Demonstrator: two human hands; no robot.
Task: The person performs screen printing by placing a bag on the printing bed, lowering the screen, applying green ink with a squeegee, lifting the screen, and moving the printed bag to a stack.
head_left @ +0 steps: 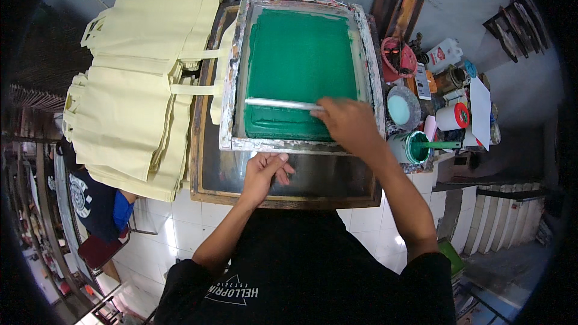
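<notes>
Green ink [301, 54] covers the mesh of a screen printing frame [226, 108], whose rim is smeared with white and other paint. My right hand [349, 121] is closed on one end of a squeegee [280, 104], a pale, narrow bar lying across the ink in the frame's nearer half. Just below the frame's near edge is my left hand [268, 174], its fingers loosely curled and a little apart, nothing visible in them. The thumb is close to the rim; whether it touches cannot be made out. Beneath the frame is a dark board [325, 177] with a brown edge.
Pale yellow bags [138, 84] are stacked on the left, their straps reaching the frame. To the right are an open ink tub [415, 147] with a green stick, a bowl [402, 108], a pink basket [397, 60] and a white jug [444, 54]. A person [90, 198] is at left.
</notes>
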